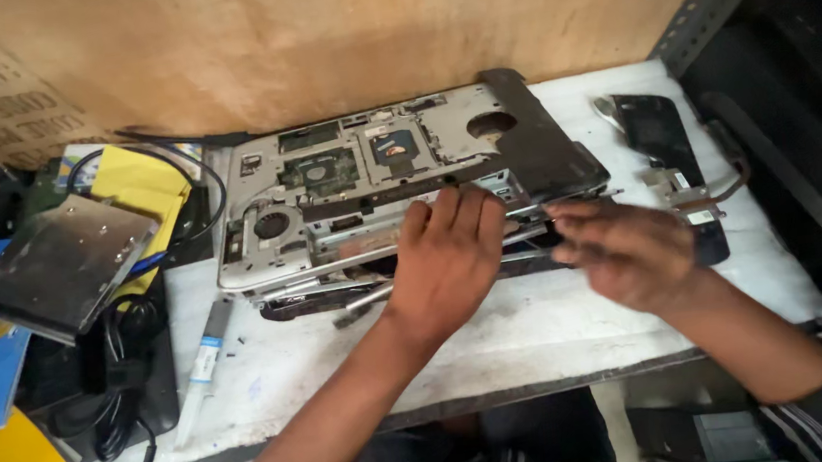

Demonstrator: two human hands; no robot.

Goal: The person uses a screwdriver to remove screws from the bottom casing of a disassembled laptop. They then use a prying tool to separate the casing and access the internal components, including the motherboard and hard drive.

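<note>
Stripped laptop base [396, 177] lies mid-desk toward the back edge. My left hand [446, 258] presses flat, fingers spread, on its front rim; right hand [624, 249] hovers open, empty. Best lift evenly, no twisting.

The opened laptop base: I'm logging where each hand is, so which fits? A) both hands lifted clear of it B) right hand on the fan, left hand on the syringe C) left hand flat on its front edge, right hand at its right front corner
C: the left hand lies palm-down on the front edge of the laptop base, and the right hand, blurred, reaches its fingertips to the right front corner.
</note>
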